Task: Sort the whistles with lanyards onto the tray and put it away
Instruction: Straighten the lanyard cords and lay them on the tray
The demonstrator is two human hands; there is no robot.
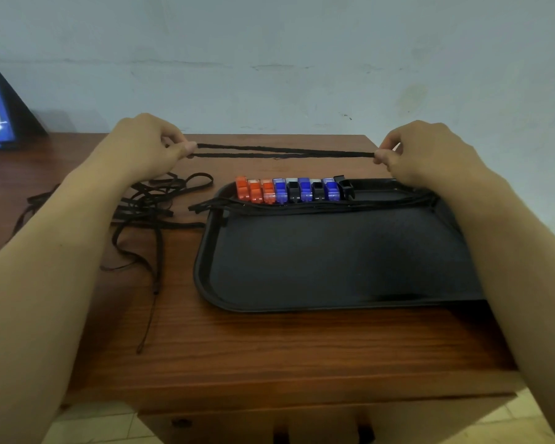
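**Stretching a lanyard taut above the tray**

Pinching one end each, the left hand (145,145) and the right hand (426,152) are holding a black lanyard (282,152) stretched out level between them, above the far edge of the counter (269,341). Each grip is closing thumb against forefinger on the cord, with the other fingers curled in; the doubled strand is running straight from one pinch to the other.

Below it, the black tray (334,261) is sitting on the counter, toward the right. A row of whistles (293,190) is standing along the tray's far rim: three orange at the left, then blue and black ones alternating, touching side by side. Their lanyards (350,205) are lying gathered in a band across the tray just in front of the row, the left ends spilling over the rim.

A loose tangle of black cords (148,213) is lying on the counter left of the tray, under the left forearm.
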